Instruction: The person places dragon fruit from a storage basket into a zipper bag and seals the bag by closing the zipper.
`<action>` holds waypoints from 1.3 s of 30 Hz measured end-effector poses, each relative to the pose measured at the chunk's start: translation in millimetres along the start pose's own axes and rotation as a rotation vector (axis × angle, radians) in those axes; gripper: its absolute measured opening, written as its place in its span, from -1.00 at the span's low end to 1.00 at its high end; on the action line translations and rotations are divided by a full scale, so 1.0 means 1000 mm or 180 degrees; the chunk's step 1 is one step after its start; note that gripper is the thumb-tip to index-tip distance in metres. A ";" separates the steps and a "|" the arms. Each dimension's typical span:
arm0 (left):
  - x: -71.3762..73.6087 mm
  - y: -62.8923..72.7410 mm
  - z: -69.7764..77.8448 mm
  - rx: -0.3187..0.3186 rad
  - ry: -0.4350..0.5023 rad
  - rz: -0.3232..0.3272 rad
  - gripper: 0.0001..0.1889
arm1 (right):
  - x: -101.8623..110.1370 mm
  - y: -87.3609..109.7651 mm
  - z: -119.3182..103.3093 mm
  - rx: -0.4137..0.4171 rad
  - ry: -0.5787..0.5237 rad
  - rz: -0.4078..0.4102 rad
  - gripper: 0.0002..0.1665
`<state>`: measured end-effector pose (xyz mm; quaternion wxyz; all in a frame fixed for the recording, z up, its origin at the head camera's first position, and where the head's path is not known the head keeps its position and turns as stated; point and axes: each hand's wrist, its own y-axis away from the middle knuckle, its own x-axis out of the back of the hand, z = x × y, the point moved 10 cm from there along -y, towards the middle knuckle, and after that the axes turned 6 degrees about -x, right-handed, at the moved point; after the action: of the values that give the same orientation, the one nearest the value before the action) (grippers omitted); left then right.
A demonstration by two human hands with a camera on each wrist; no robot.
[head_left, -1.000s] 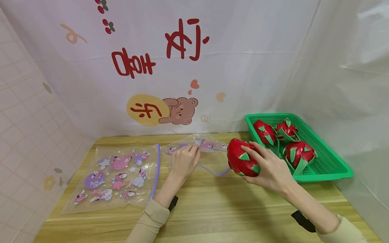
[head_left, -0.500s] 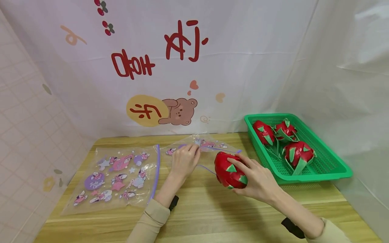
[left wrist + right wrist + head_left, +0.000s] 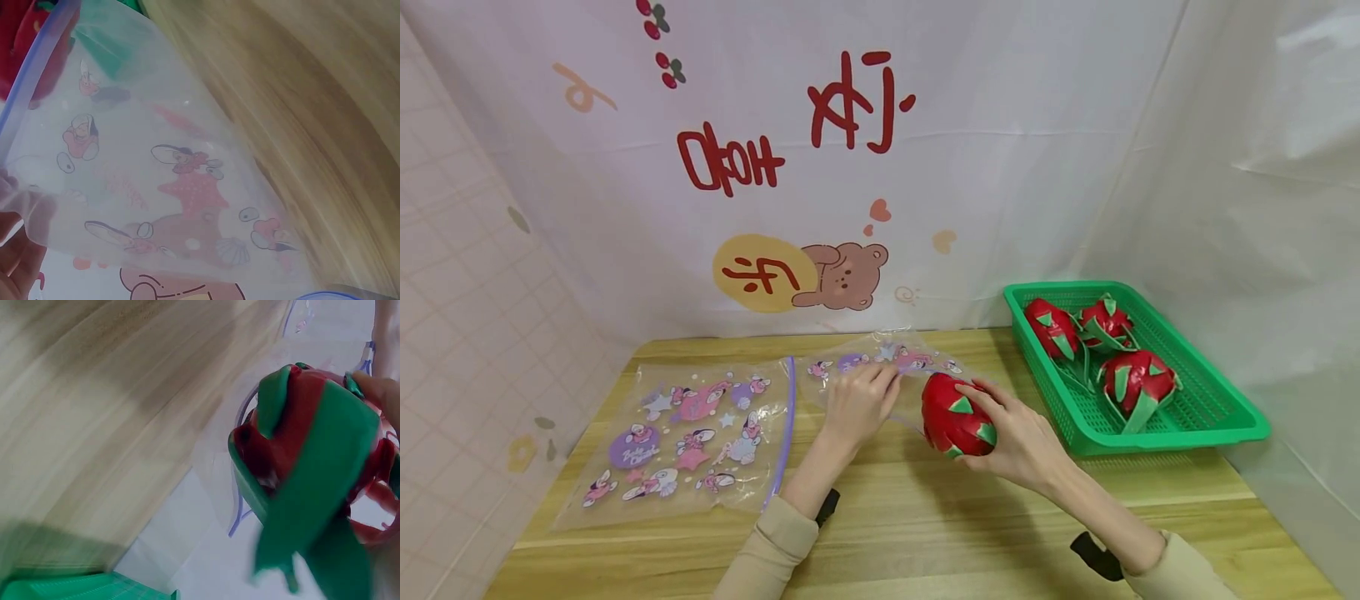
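At the tabletop's far middle, the left hand [image 3: 859,398] pinches the printed zip bag [image 3: 880,364] open while the right hand [image 3: 1015,433] grips a toy dragon fruit [image 3: 953,414] at its mouth; a slack opening could snag the leaves.

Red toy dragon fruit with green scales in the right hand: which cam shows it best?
Head view: the red toy dragon fruit is whole and sharp in the right hand. Right wrist shows it close but blurred; left wrist catches only a red edge behind the printed clear bag.

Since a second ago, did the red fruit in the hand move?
Yes. The red fruit in the right hand went left, away from the green basket, toward the clear bag.
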<state>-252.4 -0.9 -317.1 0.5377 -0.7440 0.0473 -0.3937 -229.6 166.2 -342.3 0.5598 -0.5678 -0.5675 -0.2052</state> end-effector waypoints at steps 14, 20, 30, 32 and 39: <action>-0.004 0.004 0.012 -0.0215 0.0140 -0.0036 -0.96 | -0.010 0.001 0.002 0.0052 -0.0196 0.0425 -0.05; -0.003 0.003 0.016 -0.0228 0.0188 -0.0051 -0.95 | -0.011 -0.004 0.007 -0.0236 -0.0366 0.0469 -0.06; -0.003 0.002 0.015 -0.0143 0.0234 -0.0013 -0.96 | -0.032 -0.008 0.007 -0.0298 -0.0495 0.0428 -0.08; -0.004 0.002 0.015 -0.0121 0.0205 -0.0005 -0.94 | -0.037 -0.008 0.005 -0.0212 -0.0359 0.0429 -0.07; -0.011 0.004 0.014 -0.0060 0.0101 -0.0037 -0.92 | -0.054 -0.001 -0.008 0.0375 0.0200 0.0493 -0.09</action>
<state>-249.6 13.4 -328.1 0.5276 -0.7429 0.0552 -0.4082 -241.6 137.3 -386.5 0.6239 -0.5694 -0.5152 -0.1453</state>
